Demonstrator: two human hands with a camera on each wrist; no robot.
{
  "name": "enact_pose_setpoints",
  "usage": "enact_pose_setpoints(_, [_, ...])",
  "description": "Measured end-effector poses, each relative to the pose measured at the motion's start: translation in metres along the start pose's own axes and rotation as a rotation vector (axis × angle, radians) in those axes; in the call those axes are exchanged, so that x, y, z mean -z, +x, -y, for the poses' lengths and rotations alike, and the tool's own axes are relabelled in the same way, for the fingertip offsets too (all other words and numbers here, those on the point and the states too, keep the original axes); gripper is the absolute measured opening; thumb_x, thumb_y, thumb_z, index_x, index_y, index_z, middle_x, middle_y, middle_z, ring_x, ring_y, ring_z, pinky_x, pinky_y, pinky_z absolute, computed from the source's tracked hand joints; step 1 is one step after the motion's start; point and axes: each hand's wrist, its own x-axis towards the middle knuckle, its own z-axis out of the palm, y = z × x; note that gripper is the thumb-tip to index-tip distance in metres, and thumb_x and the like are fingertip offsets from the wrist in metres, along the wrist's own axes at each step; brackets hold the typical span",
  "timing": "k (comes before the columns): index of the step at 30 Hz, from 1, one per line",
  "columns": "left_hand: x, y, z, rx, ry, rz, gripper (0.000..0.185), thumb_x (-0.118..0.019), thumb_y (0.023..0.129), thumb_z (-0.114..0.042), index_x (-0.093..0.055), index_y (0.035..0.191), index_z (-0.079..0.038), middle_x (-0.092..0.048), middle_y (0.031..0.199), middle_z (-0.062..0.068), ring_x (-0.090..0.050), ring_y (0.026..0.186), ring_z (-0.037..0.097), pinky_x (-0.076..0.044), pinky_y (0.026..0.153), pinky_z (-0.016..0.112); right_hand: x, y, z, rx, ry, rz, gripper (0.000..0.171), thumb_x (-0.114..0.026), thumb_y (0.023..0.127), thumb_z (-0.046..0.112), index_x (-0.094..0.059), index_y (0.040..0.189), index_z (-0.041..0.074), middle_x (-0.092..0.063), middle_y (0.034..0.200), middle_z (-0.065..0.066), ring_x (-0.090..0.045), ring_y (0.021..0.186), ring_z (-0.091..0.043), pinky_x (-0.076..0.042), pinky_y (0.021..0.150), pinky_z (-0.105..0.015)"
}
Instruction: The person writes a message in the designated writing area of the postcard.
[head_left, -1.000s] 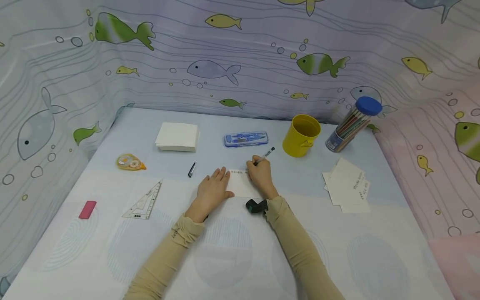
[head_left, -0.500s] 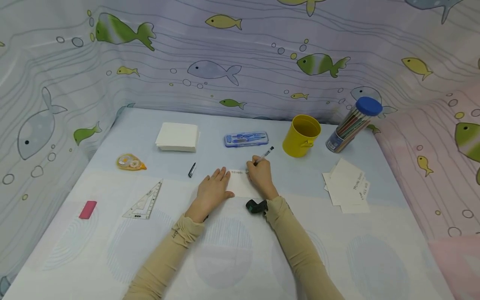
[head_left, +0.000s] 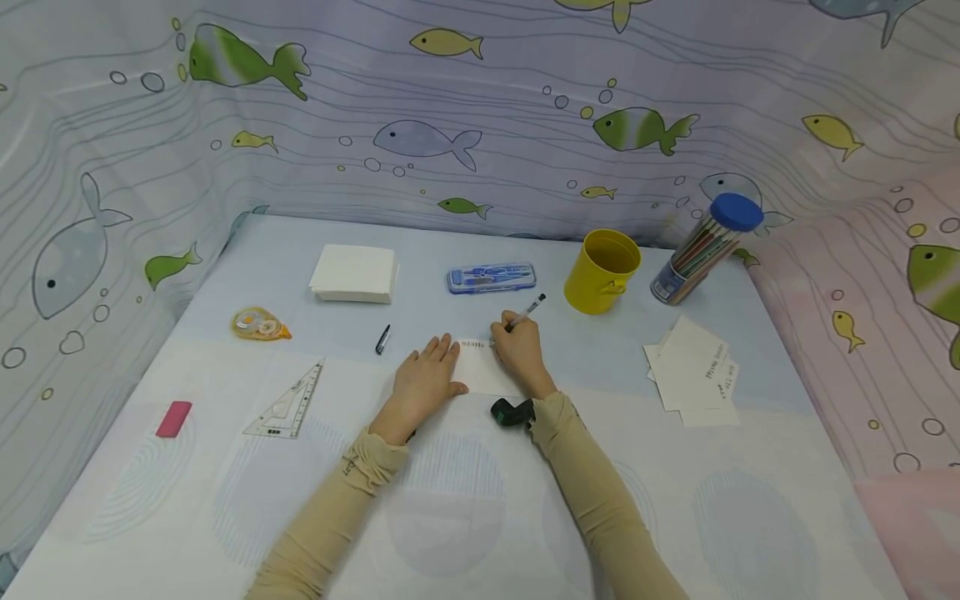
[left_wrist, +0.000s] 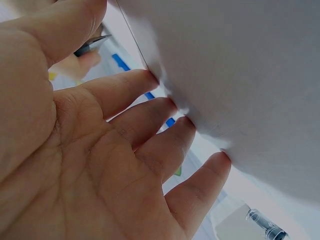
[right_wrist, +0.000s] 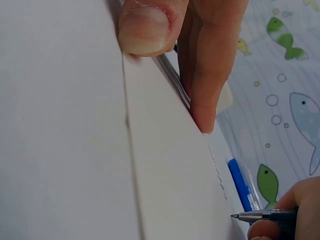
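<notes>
Card (head_left: 483,373): centre of frame, lettered along its top edge.
Left hand (head_left: 424,385): fingers extended, grasping nothing, apparently steadying the card.
Right hand (head_left: 521,354): pinches a pen (head_left: 535,305), tip beside the lettering, presumably to write.

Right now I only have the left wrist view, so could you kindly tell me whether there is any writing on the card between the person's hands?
Observer: Yes, a short line of writing runs along the far edge of the card.
Operator: Thank you; and where is the tip of the pen in the right hand compared with that line?
Observer: The right wrist view puts the tip just past one end of it; I can't tell whether it touches the card.
Operator: Understood; what lies furthest out on the table to the person's left?
Observer: That is a red eraser, further left than the clear triangle ruler.
</notes>
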Motion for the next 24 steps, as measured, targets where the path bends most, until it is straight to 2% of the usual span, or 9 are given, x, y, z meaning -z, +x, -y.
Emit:
enact_pose_setpoints(12, [-0.0016,0.0,0.0002,0.011,-0.015,0.016,0.077,-0.062,0.09,-0.044,-0.037,0.148,-0.002,-0.03,0.157,0.017,-0.029,0.146,0.033,-0.033,0.114,0.054,0.0002,-0.0004,-0.0017,-0.003,0.028,0.008,0.037,-0.047,0.085,0.002,-0.031,0.054,0.013,-0.031,0.039,0.005,-0.032,0.033,-0.01,-0.022,0.036,-0.021])
enact_pose_setpoints(24, [-0.0021,0.0016,-0.0001,0.011,-0.015,0.017,0.076,-0.061,0.09,-0.045,-0.036,0.149,-0.002,-0.03,0.157,0.017,-0.028,0.147,0.033,-0.032,0.115,0.054,0.0016,-0.0001,-0.001,0.008,-0.003,0.022,0.038,-0.045,0.087,0.002,-0.03,0.055,0.014,-0.029,0.04,0.005,-0.029,0.033,-0.01,-0.022,0.036,-0.021])
